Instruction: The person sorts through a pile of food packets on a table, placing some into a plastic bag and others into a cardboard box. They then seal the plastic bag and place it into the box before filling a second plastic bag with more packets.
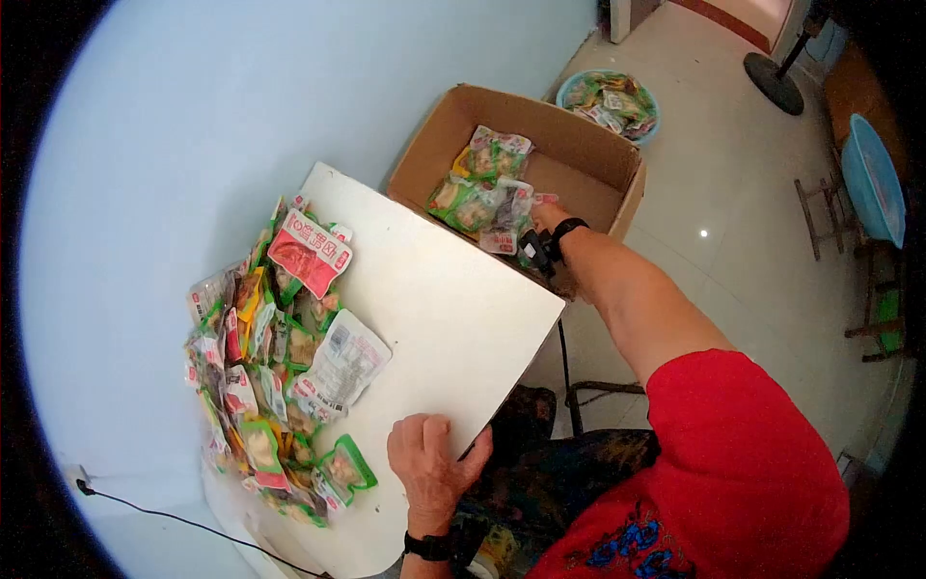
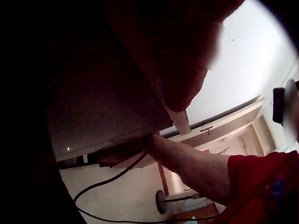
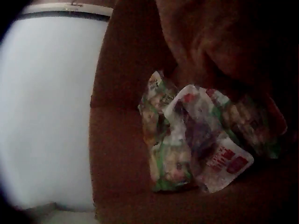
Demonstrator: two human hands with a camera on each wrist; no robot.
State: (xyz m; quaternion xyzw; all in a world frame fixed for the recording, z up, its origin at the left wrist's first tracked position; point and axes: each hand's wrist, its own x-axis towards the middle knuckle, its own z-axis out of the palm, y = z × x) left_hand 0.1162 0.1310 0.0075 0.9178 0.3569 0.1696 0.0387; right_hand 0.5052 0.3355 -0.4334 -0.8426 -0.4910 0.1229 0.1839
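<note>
My right hand is down inside a cardboard box, right at several clear food packets with green and white printing. In the right wrist view the hand is directly over the packets, and its fingertips are hidden. A white-cornered packet with red print lies on top. I cannot tell whether the fingers hold one. My left hand rests at the edge of the white table, fingers bent on the top and thumb at the edge. A green-edged packet lies nearby.
A large heap of mixed packets covers the table's wall side. Behind the box, a blue basin of packets stands on the tiled floor. A fan base and another blue basin are to the right. A black cable runs along the wall.
</note>
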